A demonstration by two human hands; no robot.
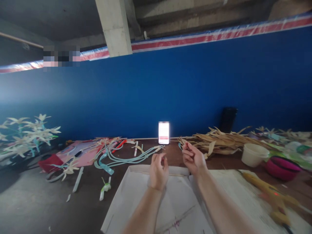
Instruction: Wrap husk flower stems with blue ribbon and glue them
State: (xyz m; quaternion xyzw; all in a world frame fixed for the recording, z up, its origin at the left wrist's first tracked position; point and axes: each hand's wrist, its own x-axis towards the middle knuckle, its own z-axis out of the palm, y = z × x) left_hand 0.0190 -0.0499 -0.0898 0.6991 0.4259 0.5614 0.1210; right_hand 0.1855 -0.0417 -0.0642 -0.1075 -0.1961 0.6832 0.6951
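Observation:
My left hand (159,170) hovers over the far part of a white paper-covered board (146,198), its fingers curled in toward the thumb. Whatever may be between those fingertips is hidden. To its right, my right hand (194,159) is raised with thumb and fingers pinched together. A pale, thin tip shows at its fingertips, too small to name and hard to separate from the dried husks (219,139) behind. The two hands are apart. Just beyond my left hand end several light-blue wrapped stems (136,159), lying on the dark table.
A lit phone (164,133) stands against the blue wall. Right: a white cup (254,154), a magenta bowl (282,167) and a yellow glue gun (270,191) with a red light. Left: white husk flowers (31,130), a pink sheet (80,152) and tape scraps (105,188).

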